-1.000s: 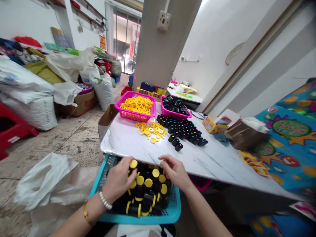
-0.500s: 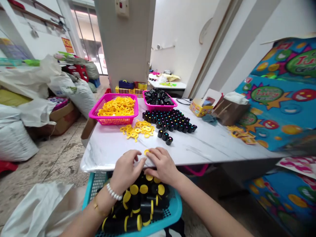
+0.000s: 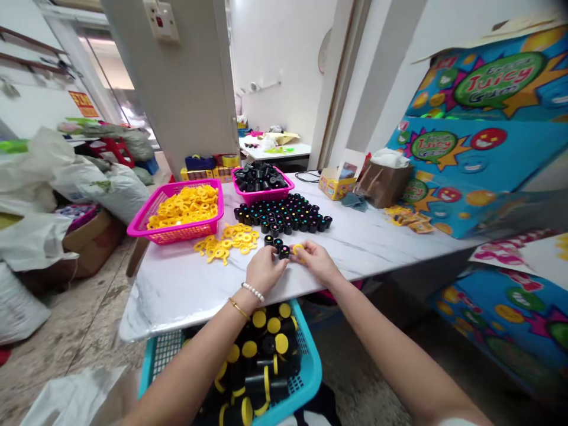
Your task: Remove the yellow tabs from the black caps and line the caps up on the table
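My left hand [image 3: 265,273] reaches over the table edge, thumb and fingers closed around a short black plastic cylinder [image 3: 284,252] with a pink dot on top. Just to its right, my right hand [image 3: 317,263] pinches a yellow plastic ring piece [image 3: 298,249]. Two more black cylinders stand right behind, one of them with a yellow-dotted top [image 3: 268,239]. Farther back is a block of black cylinders [image 3: 306,216] with coloured dots. A loose heap of yellow ring pieces [image 3: 228,241] lies left of my hands.
A pink basket [image 3: 177,235] of yellow pieces and a pink basket [image 3: 266,196] of black parts stand on the marble-patterned table [image 3: 173,296]. Below the edge is a blue basket [image 3: 308,355] of black cylinders with yellow ends. Printed cartons [image 3: 483,160] are stacked at right.
Both hands have moved forward from the table's front edge to the front black cylinders. My left hand has taken hold of one; the yellow ring piece is now in my right fingers. The view has shifted right.
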A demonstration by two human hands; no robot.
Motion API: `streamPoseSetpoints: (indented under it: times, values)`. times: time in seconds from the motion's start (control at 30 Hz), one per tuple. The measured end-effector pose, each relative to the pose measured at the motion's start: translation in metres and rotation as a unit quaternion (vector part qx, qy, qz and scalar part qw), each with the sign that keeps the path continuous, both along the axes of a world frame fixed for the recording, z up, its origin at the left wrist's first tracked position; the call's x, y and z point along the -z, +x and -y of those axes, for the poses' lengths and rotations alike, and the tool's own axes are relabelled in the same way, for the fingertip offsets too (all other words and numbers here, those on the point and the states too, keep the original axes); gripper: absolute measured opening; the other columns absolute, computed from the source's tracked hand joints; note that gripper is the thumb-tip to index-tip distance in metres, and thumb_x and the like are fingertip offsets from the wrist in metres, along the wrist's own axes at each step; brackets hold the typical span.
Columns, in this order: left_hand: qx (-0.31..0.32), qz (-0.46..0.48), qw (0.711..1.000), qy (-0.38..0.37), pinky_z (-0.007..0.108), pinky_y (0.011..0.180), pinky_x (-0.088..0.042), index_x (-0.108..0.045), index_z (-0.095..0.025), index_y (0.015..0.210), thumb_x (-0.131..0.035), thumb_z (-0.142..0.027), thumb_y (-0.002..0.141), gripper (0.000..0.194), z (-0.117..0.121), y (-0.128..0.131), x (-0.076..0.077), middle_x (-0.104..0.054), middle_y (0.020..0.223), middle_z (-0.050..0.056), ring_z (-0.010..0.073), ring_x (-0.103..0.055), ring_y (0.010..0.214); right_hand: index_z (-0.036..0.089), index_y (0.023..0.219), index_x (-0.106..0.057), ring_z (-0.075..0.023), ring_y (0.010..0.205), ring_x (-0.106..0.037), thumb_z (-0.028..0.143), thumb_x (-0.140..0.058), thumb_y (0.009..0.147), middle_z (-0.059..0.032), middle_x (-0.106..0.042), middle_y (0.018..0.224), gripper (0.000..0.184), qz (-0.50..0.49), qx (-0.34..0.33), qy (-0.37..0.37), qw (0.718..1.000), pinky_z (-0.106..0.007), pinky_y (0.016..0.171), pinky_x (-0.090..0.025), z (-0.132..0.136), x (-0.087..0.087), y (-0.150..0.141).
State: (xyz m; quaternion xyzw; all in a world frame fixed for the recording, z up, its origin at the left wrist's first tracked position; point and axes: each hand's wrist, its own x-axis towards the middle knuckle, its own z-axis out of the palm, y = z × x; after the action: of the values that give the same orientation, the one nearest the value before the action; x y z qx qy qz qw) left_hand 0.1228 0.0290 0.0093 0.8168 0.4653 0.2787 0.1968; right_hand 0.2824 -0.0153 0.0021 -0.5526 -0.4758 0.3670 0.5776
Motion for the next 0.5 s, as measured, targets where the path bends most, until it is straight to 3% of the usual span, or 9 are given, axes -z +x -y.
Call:
streamPoseSetpoints:
  times: [0.07, 0.2, 0.3, 0.43, 0.5]
  values:
    - [0.015, 0.006, 1.000, 0.016, 0.029, 0.076, -0.045, -0.062, -0.016, 0.099, -0.063, -0.036, 0.079, 0.028, 0.004, -0.007, 0.001, -0.063, 0.091, 0.007, 0.0192, -0.059, 0.085, 0.018, 0.074, -0.058, -0.0165, 0.073, -0.060, 0.041, -0.068, 0.072, -0.0007, -0.064, 0.075, 0.025, 0.024, -0.029, -0.005, 0.999, -0.029, 0.070, -0.049, 0.007, 0.002, -0.013]
    - [0.056, 0.010, 0.998, 0.020, 0.028, 0.076, -0.045, -0.062, -0.018, 0.097, -0.064, -0.030, 0.079, 0.022, 0.026, -0.044, 0.002, -0.059, 0.091, 0.005, 0.0175, -0.057, 0.083, 0.019, 0.090, -0.064, -0.0149, 0.074, -0.057, 0.033, -0.053, 0.087, -0.0009, -0.062, 0.082, 0.018, 0.139, -0.093, 0.011, 0.986, -0.028, 0.071, -0.046, 0.035, 0.000, -0.037]
    - [0.026, 0.010, 0.999, 0.022, 0.029, 0.075, -0.045, -0.061, -0.018, 0.095, -0.068, -0.031, 0.076, 0.024, 0.044, -0.075, 0.002, -0.058, 0.091, 0.004, 0.0176, -0.057, 0.082, 0.023, 0.100, -0.070, -0.0153, 0.080, -0.056, 0.026, -0.052, 0.087, -0.0024, -0.059, 0.088, 0.022, 0.227, -0.118, 0.031, 0.966, -0.029, 0.076, -0.044, 0.042, -0.008, -0.046]
    - [-0.017, 0.010, 0.999, 0.045, 0.031, 0.075, -0.043, -0.059, -0.017, 0.084, -0.072, -0.039, 0.073, 0.027, 0.049, -0.093, 0.008, -0.059, 0.083, 0.003, 0.0194, -0.055, 0.081, 0.024, 0.116, -0.066, -0.0124, 0.067, -0.052, 0.027, -0.060, 0.082, 0.0002, -0.057, 0.079, 0.035, 0.197, -0.182, -0.007, 0.963, -0.025, 0.063, -0.043, 0.030, -0.024, -0.062]
    - [-0.035, 0.008, 0.998, 0.060, 0.032, 0.075, -0.042, -0.058, -0.017, 0.081, -0.071, -0.043, 0.073, 0.030, 0.047, -0.093, 0.013, -0.059, 0.080, 0.003, 0.0201, -0.054, 0.080, 0.020, 0.113, -0.067, -0.0118, 0.063, -0.051, 0.030, -0.064, 0.079, 0.0000, -0.060, 0.077, 0.036, 0.173, -0.196, -0.030, 0.965, -0.024, 0.057, -0.041, 0.025, -0.036, -0.072]
